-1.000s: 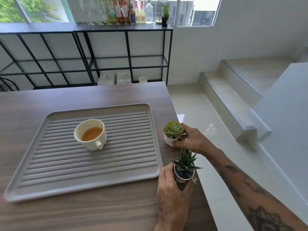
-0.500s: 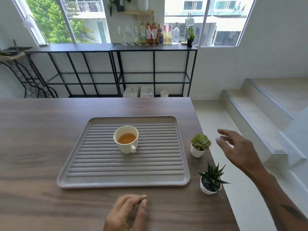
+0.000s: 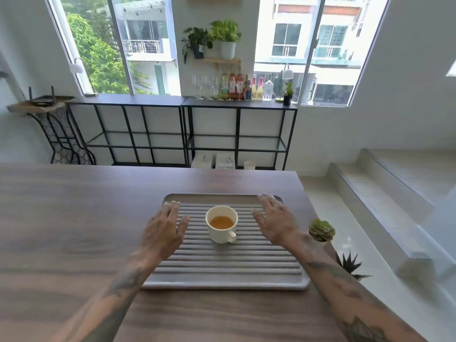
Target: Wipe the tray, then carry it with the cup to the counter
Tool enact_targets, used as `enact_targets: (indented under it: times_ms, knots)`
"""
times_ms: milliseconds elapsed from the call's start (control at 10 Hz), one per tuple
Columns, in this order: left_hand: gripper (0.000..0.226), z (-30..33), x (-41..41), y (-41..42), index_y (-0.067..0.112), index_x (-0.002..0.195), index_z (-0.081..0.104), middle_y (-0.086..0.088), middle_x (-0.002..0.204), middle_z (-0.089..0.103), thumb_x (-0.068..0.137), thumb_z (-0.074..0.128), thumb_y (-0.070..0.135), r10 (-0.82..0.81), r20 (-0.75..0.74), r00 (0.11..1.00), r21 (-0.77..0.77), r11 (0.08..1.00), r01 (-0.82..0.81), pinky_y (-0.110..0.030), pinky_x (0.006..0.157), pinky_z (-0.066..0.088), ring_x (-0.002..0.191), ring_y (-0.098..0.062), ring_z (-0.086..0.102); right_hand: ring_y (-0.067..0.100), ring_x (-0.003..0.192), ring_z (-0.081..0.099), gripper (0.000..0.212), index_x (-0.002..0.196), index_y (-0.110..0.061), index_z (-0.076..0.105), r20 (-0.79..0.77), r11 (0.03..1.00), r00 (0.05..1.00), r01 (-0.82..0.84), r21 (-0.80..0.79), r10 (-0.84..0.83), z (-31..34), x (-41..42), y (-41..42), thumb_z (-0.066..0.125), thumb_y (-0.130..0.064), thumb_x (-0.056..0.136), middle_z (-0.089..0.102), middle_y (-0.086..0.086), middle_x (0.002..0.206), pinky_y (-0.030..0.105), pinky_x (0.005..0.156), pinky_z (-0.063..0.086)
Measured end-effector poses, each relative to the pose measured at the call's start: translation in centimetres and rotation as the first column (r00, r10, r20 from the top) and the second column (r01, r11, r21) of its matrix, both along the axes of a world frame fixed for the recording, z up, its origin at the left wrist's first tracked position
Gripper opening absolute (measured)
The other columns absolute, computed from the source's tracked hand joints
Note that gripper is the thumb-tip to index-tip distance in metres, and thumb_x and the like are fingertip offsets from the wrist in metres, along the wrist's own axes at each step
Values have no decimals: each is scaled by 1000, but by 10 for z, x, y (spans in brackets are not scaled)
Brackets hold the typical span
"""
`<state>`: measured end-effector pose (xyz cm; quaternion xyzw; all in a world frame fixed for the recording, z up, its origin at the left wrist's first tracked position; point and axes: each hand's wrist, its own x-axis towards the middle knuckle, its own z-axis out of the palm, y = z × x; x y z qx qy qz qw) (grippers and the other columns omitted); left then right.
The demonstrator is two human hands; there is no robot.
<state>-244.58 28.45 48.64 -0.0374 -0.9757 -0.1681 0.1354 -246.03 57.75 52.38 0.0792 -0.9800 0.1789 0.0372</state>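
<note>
A grey ribbed tray (image 3: 222, 275) lies flat on the dark wooden table (image 3: 74, 218). A cream cup (image 3: 221, 227) with amber liquid stands upright in the tray's middle, handle toward me. My left hand (image 3: 164, 229) hovers over the tray's left side, fingers spread and reaching toward the far left corner. My right hand (image 3: 275, 222) is over the right side, fingers spread toward the far right corner. Both hands hold nothing. Whether they touch the tray I cannot tell.
Two small potted succulents (image 3: 321, 230) (image 3: 349, 265) stand at the table's right edge, beside my right forearm. Black metal shelving (image 3: 237, 134) with bottles and glasses lines the far wall under the windows. Tiled steps (image 3: 385, 193) rise on the right.
Both hands let go of the two succulent pots at the table's right edge and moved over the tray, one on each side of the cup. My view has lifted and pulled back.
</note>
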Motion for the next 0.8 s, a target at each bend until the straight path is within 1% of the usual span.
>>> enact_targets:
  times_ms: [100,200,300,400,500,600,700,800]
  knots:
    - [82,-19,-10,-1,9,142,46,-12,149,47,86,10,58,-15,65,998,-37,999,17,-44,112,36,142,-29,39,21,153,7,61,156,-15,16,136,999,991,13,32,-17,-28,2,-14,27,-45,104,12,6,165,38,125,9]
    - [94,-39,-4,0,12,151,34,-9,159,34,79,-3,60,-20,145,989,-75,997,31,-37,121,18,150,-25,25,19,153,-3,68,157,-15,7,214,997,975,56,52,-66,-57,12,-22,15,-54,101,1,4,166,36,125,2]
    - [100,-57,1,-3,17,155,27,-4,163,26,76,-10,66,-15,177,984,-58,998,26,-36,122,11,152,-21,17,18,152,-8,117,157,-17,4,219,993,969,100,65,-112,-84,19,-21,-23,-79,61,-6,2,166,34,124,-4]
    - [107,-71,2,-9,20,153,33,-2,161,30,77,-15,77,-19,162,987,-39,999,26,-35,121,11,151,-21,21,18,152,-10,142,157,-19,5,204,988,970,113,103,-132,-102,16,-18,-42,-81,38,-7,3,165,24,114,-24]
    - [90,-77,3,-15,18,139,56,-3,148,53,91,-3,67,-45,183,982,-101,993,64,-30,115,14,138,-24,48,18,152,-11,142,157,-19,6,214,985,967,109,132,-136,-103,15,-20,-44,-79,38,-8,2,165,18,95,-36]
    - [73,-84,1,-16,18,125,68,-4,132,67,99,12,57,-73,287,955,-140,983,117,-27,111,6,122,-25,63,18,152,-10,140,157,-20,6,196,980,970,117,159,-147,-105,15,-21,-46,-77,40,-8,2,165,17,92,-39]
    - [72,-87,0,-18,18,126,68,-4,133,66,99,13,57,-94,259,961,-165,976,139,-26,112,3,123,-25,63,17,152,-10,140,157,-20,7,169,986,977,112,127,-133,-106,16,-22,-46,-77,40,-7,1,165,15,92,-41]
    - [72,-91,-2,-16,18,126,67,-4,133,66,99,13,57,-118,211,970,-171,973,155,-26,112,3,123,-25,63,17,153,-3,133,156,-18,13,118,986,981,148,74,-156,-93,17,-22,-39,-80,50,1,3,166,26,116,-21]
